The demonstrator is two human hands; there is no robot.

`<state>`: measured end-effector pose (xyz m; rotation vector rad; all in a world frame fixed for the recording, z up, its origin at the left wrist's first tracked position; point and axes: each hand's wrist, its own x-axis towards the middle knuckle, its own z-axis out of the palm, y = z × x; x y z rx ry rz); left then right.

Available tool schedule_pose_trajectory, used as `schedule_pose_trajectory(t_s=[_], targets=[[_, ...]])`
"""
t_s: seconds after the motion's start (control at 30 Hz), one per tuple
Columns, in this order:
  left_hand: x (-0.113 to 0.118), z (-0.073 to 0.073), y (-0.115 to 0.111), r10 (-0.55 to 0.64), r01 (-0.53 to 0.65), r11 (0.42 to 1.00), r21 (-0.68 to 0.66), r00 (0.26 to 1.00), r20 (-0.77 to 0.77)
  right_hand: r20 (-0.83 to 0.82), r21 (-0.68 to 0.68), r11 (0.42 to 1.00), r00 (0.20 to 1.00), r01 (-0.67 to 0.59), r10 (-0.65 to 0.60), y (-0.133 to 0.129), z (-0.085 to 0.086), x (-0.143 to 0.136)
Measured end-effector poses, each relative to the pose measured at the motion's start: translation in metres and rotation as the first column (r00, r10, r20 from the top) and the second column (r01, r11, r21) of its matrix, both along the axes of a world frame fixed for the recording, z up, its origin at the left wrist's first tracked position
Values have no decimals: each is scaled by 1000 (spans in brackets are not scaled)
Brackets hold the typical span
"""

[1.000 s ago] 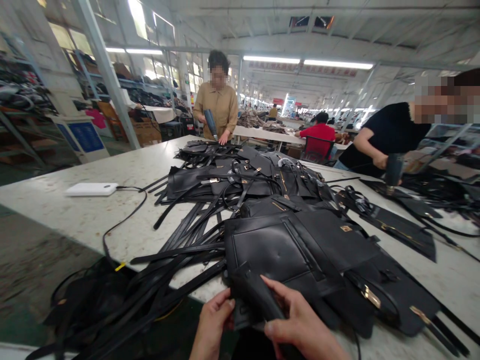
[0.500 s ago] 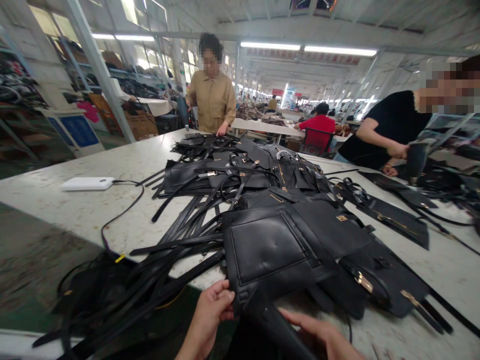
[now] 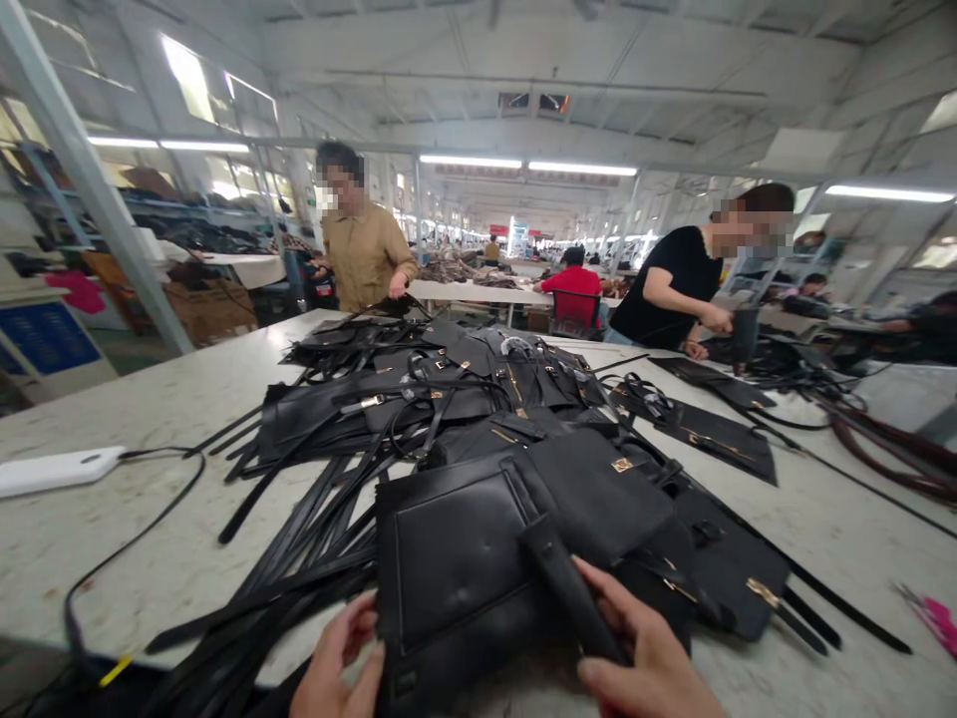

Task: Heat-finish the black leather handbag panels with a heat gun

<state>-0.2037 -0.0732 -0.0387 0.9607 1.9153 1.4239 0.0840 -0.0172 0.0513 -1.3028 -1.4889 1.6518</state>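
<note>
A black leather bag panel (image 3: 460,563) with a stitched rectangular pocket lies before me at the near edge of the pile. My left hand (image 3: 340,658) has its curled fingers and thumb at the panel's left edge, gripping it. Over the panel's right side slants a thick black leather strap (image 3: 572,593) with a rounded end. My right hand (image 3: 639,643) holds this strap from the right, thumb below and fingers above. Just behind is another black bag piece (image 3: 598,489) with a small gold clasp. The panel's bottom part runs out of view.
More black bag parts (image 3: 478,384) and long loose straps (image 3: 299,558) cover the table (image 3: 171,399). A white power bank (image 3: 60,471) with a black cable lies left; pink-handled scissors (image 3: 934,618) lie right. Two co-workers, in tan (image 3: 366,259) and black (image 3: 665,289), stand across the table.
My view has swung right and up. The panel has come up flatter into view, and the strap has risen over it with my right hand. My left hand stays at the panel's left edge.
</note>
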Motion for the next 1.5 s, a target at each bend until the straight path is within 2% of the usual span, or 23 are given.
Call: schedule_pose_trajectory(t_s=[0.07,0.13,0.23,0.3,0.37,0.47,0.53,0.67,0.8,0.97,1.07,1.23,1.4,1.5], targets=[[6,26,26,-73,89,994,66,973,-218,55,37,998,997,55,-57,4,10,10],[17,50,65,-210,267,958,108,905,-370,71,68,996,996,57,-62,7,13,15],[36,72,141,-420,484,874,50,803,-423,29,79,997,999,9,-12,13,10,17],[47,74,191,-507,550,835,-5,766,-395,-23,101,995,1000,-10,12,19,5,18],[56,71,232,-589,604,794,-71,734,-338,-56,118,993,998,-14,21,26,1,19],[63,62,263,-696,683,717,-139,690,-199,-86,87,996,996,-6,13,38,-1,17],[63,58,265,-738,726,674,-134,670,-79,-116,61,998,993,11,-3,46,0,12],[53,57,242,-773,787,617,-28,612,167,-138,20,999,990,33,-30,63,1,-3],[52,57,218,-758,779,621,91,567,321,-253,33,999,967,-1,10,88,0,-19],[64,48,209,-707,707,682,189,570,418,-345,38,999,938,38,-22,119,9,-36],[66,47,207,-683,680,702,210,560,468,-354,56,995,933,88,-62,116,16,-34],[68,52,203,-691,680,686,259,497,526,-387,-26,999,922,-33,20,101,14,-20],[70,51,199,-672,672,691,265,463,578,-394,-1,1000,919,-18,16,116,17,-21],[71,50,199,-676,660,695,284,468,569,-387,-26,997,920,-74,58,117,22,-20]])
